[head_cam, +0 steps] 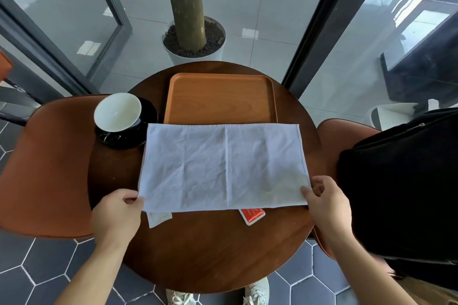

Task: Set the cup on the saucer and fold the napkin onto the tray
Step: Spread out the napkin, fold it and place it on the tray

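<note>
A pale blue-white napkin (pixel 223 166) lies spread as a wide rectangle on the round wooden table (pixel 210 250), with a crease down its middle. My left hand (pixel 116 213) pinches its near left corner. My right hand (pixel 324 203) pinches its near right corner. The napkin's far edge overlaps the near rim of an orange wooden tray (pixel 220 99), which holds nothing. A cup (pixel 117 112), white inside, stands on a black saucer (pixel 124 138) at the table's left, beside the tray.
A red packet (pixel 252 215) and a white paper packet (pixel 158 218) peek out from under the napkin's near edge. Brown chairs (pixel 47 168) flank the table; a black bag (pixel 401 188) sits on the right one. A potted tree trunk (pixel 190 32) stands behind the table.
</note>
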A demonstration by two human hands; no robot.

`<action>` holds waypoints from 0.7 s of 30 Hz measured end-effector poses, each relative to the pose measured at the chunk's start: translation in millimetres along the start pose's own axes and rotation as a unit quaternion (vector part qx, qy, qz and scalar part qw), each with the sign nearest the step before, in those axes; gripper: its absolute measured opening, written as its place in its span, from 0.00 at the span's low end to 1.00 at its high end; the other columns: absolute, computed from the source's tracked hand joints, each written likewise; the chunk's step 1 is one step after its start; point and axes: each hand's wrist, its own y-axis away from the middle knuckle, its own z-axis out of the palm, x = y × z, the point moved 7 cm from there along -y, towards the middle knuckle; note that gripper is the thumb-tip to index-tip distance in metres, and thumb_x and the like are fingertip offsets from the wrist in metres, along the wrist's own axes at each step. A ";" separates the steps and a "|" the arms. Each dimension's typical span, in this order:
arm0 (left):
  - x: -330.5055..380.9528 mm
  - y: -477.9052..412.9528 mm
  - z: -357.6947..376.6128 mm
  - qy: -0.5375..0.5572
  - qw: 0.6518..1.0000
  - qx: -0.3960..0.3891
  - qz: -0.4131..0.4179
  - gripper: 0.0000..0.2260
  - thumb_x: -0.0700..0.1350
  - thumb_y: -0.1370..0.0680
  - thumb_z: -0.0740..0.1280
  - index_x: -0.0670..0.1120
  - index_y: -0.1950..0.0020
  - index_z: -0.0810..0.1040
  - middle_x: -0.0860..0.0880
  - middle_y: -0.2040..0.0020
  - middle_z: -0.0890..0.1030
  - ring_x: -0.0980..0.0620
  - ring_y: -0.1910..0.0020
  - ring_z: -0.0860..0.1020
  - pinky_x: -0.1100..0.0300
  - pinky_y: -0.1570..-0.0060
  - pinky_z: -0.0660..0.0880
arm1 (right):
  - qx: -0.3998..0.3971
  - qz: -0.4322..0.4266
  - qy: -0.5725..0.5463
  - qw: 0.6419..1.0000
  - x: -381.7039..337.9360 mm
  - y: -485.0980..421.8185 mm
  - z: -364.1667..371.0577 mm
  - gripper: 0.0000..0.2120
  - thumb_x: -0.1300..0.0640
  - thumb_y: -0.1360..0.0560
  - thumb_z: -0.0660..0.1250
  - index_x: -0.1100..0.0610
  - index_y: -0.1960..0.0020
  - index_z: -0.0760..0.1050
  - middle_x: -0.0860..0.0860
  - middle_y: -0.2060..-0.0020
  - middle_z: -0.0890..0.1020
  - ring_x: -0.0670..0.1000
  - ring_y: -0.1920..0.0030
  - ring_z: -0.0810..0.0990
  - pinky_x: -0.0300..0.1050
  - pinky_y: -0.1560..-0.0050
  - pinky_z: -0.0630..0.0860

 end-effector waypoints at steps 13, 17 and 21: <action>-27.0 0.6 12.6 0.228 0.962 -0.048 -0.144 0.11 0.39 0.29 0.77 0.50 0.50 0.82 0.48 0.63 0.85 0.47 0.62 0.85 0.54 0.65 0.79 | -0.048 0.100 -0.213 0.971 17.5 -4.6 -7.0 0.15 0.66 0.31 0.78 0.55 0.48 0.80 0.53 0.58 0.85 0.53 0.62 0.86 0.45 0.64 0.82; -26.9 2.5 6.7 0.265 0.951 -0.034 -0.158 0.12 0.32 0.28 0.74 0.47 0.51 0.82 0.43 0.59 0.84 0.46 0.63 0.84 0.57 0.66 0.80 | -0.079 0.090 -0.202 0.972 18.8 -3.6 -5.7 0.18 0.68 0.32 0.78 0.56 0.47 0.79 0.57 0.58 0.85 0.54 0.65 0.87 0.51 0.61 0.85; -42.0 20.7 -2.9 0.300 0.939 -0.042 -0.165 0.12 0.31 0.28 0.72 0.46 0.51 0.83 0.41 0.59 0.84 0.47 0.66 0.82 0.60 0.69 0.81 | -0.104 0.083 -0.176 0.975 27.9 10.3 -4.9 0.21 0.68 0.32 0.78 0.55 0.43 0.77 0.58 0.62 0.83 0.57 0.69 0.85 0.58 0.59 0.84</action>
